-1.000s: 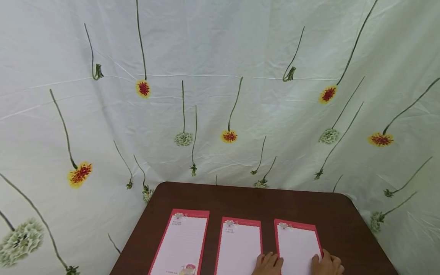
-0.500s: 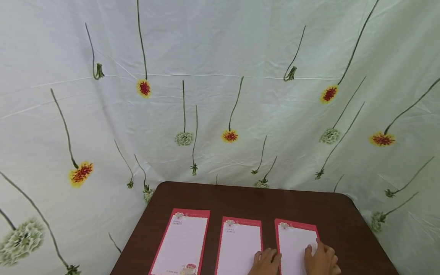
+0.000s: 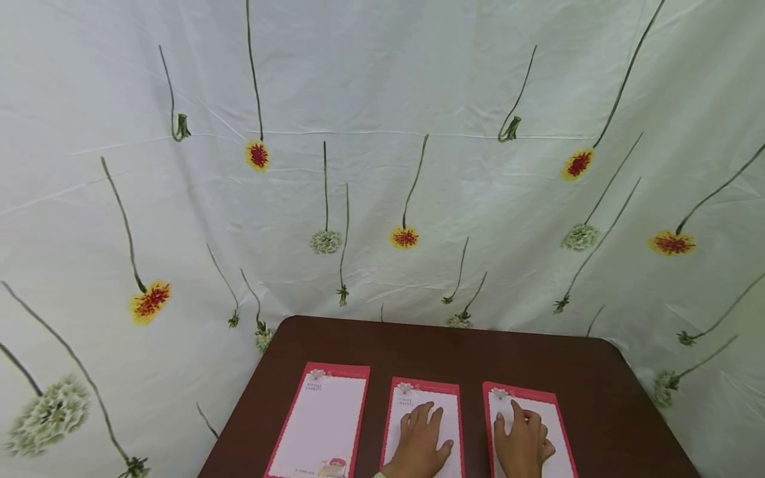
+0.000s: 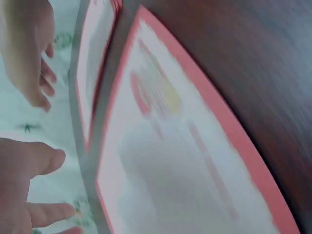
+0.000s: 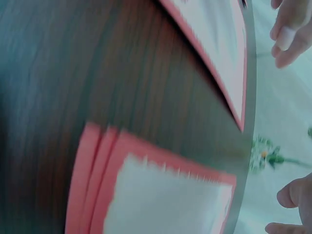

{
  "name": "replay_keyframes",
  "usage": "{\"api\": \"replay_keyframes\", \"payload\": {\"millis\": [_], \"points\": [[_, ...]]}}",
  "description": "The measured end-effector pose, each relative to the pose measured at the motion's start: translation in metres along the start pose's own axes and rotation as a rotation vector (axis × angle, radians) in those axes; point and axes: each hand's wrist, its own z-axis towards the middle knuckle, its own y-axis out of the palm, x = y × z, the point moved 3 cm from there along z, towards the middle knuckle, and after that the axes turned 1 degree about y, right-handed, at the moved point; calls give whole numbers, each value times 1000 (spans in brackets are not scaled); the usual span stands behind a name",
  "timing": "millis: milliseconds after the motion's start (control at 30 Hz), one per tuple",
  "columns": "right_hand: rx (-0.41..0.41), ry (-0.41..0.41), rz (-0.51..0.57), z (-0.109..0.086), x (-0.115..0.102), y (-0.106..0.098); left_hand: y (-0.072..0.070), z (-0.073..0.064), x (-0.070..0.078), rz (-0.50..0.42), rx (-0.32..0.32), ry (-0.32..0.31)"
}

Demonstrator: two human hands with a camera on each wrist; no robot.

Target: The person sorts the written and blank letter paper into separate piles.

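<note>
Three tall white sheets with red scalloped borders lie side by side on a brown table. My left hand [image 3: 418,441] is over the middle sheet [image 3: 451,415], its fingers spread and holding nothing. My right hand [image 3: 518,441] is above the right sheet [image 3: 540,408], index finger extended, the other fingers loosely bent, nothing held. In the right wrist view, several red edges show that the right sheet is a fanned stack [image 5: 161,195]. The left wrist view has my left hand [image 4: 24,190] raised off the paper. The hands cover part of the middle and right sheets.
The left sheet [image 3: 323,418], with a flower at its head and a small picture near its foot, lies apart from both hands. Behind the brown table [image 3: 442,345] hangs a pale cloth [image 3: 370,79] printed with upside-down flowers.
Both hands have left the edges of the right sheet and moved further over the paper. The left hand has shifted left onto the middle sheet and spread. The view has shifted slightly.
</note>
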Motion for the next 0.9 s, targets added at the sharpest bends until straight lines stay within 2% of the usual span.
{"api": "replay_keyframes", "payload": {"millis": [133,300,400,633,900], "points": [[-58,-30,-20,-6,-13,13,-2,-5,-24,-25,44,-103],[-145,-64,-79,-14,-25,30,-4,-11,-50,-85,37,-265],[-175,-79,-111,-18,-29,39,-3,-16,-60,-127,31,-330],[-197,-101,-170,-28,-33,55,0,-25,-73,-153,28,-362],[-170,-125,-170,-35,-38,62,1,-25,-74,-191,-12,-392]]}}
